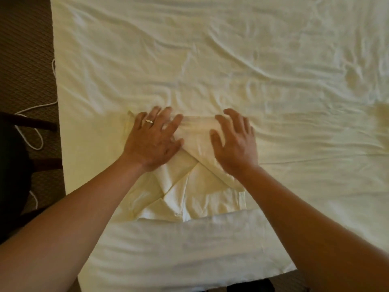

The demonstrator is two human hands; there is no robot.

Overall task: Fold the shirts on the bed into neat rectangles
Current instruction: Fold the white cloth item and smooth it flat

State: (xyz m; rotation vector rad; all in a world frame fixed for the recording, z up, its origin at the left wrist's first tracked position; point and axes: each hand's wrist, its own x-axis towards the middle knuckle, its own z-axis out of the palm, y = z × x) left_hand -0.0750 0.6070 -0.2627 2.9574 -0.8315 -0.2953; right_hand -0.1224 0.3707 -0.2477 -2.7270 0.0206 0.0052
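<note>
Partway, by the look of it: one pale shirt lay near the bed's near edge, left of centre, already gathered into a compact shape w/ two flaps crossed diagonally over the middle. Hard to tell shirt from sheet in spots, same cream colour, so far edge of the garment unclear. Not yet a neat rectangle; lower part looked rumpled, creases running toward the near edge, and a band of sheet overlapped the shirt's near end.

Left hand pressed flat on the shirt's far left part, fingers spread and unclenched, ring on one finger, gripping nothing. Right hand over the far right part, fingers splayed and loose, slightly blurred; couldn't tell whether touching cloth or just above. Judged as smoothing or setting up the next fold.

Left to do, prob.: square the sides, fold lengthwise, flatten. No other shirts seen on the rest of the bed, only wrinkled sheet.

Beyond the bed's left edge: brown carpet, white cable, dark chair.
</note>
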